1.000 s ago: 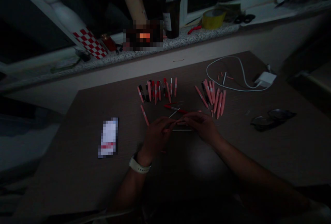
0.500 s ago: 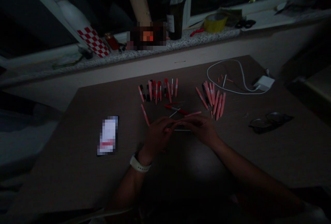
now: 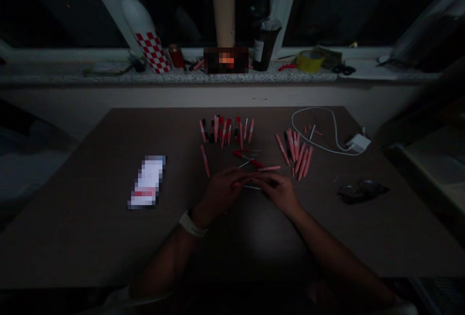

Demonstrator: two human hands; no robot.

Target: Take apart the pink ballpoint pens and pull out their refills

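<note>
My left hand (image 3: pixel 221 190), with a pale watch on its wrist, is closed in a pinch near the middle of the table. Fingertip to fingertip with it, my right hand (image 3: pixel 282 193) is closed too. Something small and reddish shows at the left fingers; the dim light hides what it is. Just beneath the fingers lies a thin white stick (image 3: pixel 252 187). Beyond the hands are a red pen (image 3: pixel 250 159), a pink pen piece (image 3: pixel 269 168) and a thin white rod (image 3: pixel 245 163). A lone pink pen (image 3: pixel 205 161) lies beside my left hand.
Pens stand in a row (image 3: pixel 225 132) at the back; another pen cluster (image 3: pixel 298 155) lies right. A phone (image 3: pixel 147 181) is at left, glasses (image 3: pixel 363 191) and a white charger (image 3: pixel 359 143) at right. The windowsill (image 3: pixel 218 78) holds a checkered bottle (image 3: pixel 152 51) and yellow tape (image 3: pixel 310 61).
The head view has levelled and shifted, so the sill and table look straighter. Both hands stay together at the same spot, fingers still closed.
</note>
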